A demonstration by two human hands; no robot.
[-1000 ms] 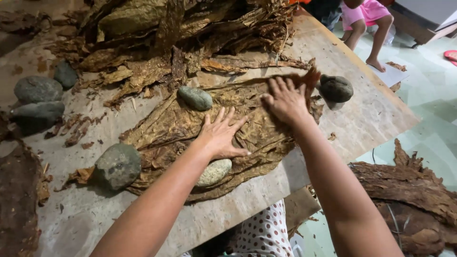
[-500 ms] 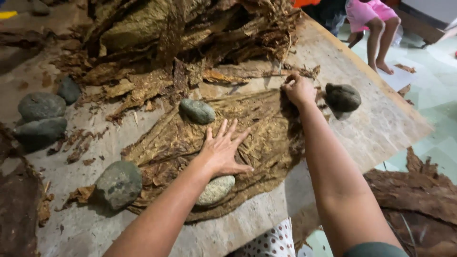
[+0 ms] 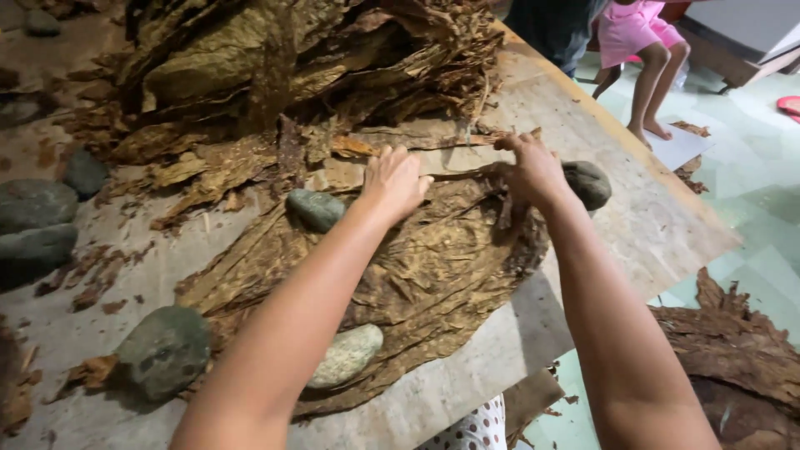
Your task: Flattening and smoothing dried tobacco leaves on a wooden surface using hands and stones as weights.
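A wide, flattened dried brown leaf [image 3: 417,267] lies on a wooden table [image 3: 633,208], weighted by smooth stones. My left hand [image 3: 396,179] rests at the leaf's far edge, fingers curled down onto it, close to a grey-green stone [image 3: 315,208]. My right hand [image 3: 529,167] pinches the leaf's far right edge, beside a dark stone [image 3: 587,183]. A pale stone [image 3: 348,354] sits on the leaf's near edge, and a larger grey stone [image 3: 162,350] lies off its near left corner.
A big heap of dried leaves [image 3: 283,75] fills the table's far side. More stones [image 3: 37,225] lie at the left. Another pile of dark leaves [image 3: 733,358] sits on the floor at right. A person's legs [image 3: 650,75] stand beyond the table's far corner.
My left hand slid from the middle of the leaf up to its far edge. My right hand went from flat and spread to gripping the leaf's far right edge.
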